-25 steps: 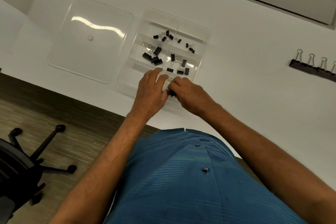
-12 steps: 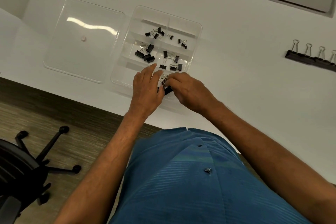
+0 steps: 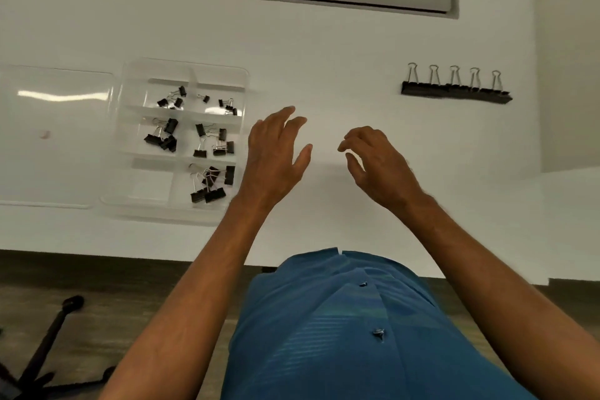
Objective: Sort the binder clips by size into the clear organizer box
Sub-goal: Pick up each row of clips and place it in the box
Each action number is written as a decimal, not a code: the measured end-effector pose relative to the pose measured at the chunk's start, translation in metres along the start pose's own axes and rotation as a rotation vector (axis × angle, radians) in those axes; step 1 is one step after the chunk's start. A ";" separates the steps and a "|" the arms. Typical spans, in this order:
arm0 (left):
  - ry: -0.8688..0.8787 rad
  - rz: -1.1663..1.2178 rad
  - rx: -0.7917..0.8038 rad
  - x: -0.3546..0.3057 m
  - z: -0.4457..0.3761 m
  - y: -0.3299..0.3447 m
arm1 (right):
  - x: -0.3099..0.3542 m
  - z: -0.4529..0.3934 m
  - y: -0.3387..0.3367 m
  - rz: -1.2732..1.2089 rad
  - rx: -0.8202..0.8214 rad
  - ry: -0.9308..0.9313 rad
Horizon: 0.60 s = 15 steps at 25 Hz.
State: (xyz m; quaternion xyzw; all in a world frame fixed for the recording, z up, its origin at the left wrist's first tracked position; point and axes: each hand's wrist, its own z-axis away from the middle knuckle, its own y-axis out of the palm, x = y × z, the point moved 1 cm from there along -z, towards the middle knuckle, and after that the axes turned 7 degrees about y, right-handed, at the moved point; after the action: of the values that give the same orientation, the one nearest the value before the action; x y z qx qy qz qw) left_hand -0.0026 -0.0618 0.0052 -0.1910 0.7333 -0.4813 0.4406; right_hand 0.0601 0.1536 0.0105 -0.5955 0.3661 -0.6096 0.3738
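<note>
Binder clips [image 3: 456,90], five large ones, stand in a row on the white table [image 3: 324,52], well right of the clear organizer box [image 3: 183,73]; the box already holds smaller clips in five cells. The row's long axis runs left to right, sagging slightly at the right end. Black bodies sit toward the person, wire handles point away.

Left hand [image 3: 276,153] and right hand [image 3: 383,166] hover between box and row, fingers loosely spread, holding nothing.

Risks, as judged:
- the clips sit touching, so gripping one may drag or topple its neighbours
- the only empty cell, near left, may be tight for this size
- a wrist may nudge the light box.
</note>
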 end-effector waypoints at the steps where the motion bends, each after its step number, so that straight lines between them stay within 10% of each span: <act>1: 0.016 0.007 0.007 -0.014 -0.013 0.009 | -0.020 0.005 -0.010 -0.006 -0.017 0.032; 15: 0.152 0.104 0.068 -0.154 -0.151 0.105 | -0.249 0.030 -0.093 -0.032 -0.025 0.483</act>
State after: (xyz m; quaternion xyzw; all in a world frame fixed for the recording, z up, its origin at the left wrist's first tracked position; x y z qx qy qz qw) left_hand -0.0297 0.1762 0.0071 -0.1004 0.7567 -0.4956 0.4143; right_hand 0.0913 0.4177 -0.0188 -0.4429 0.4428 -0.7356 0.2583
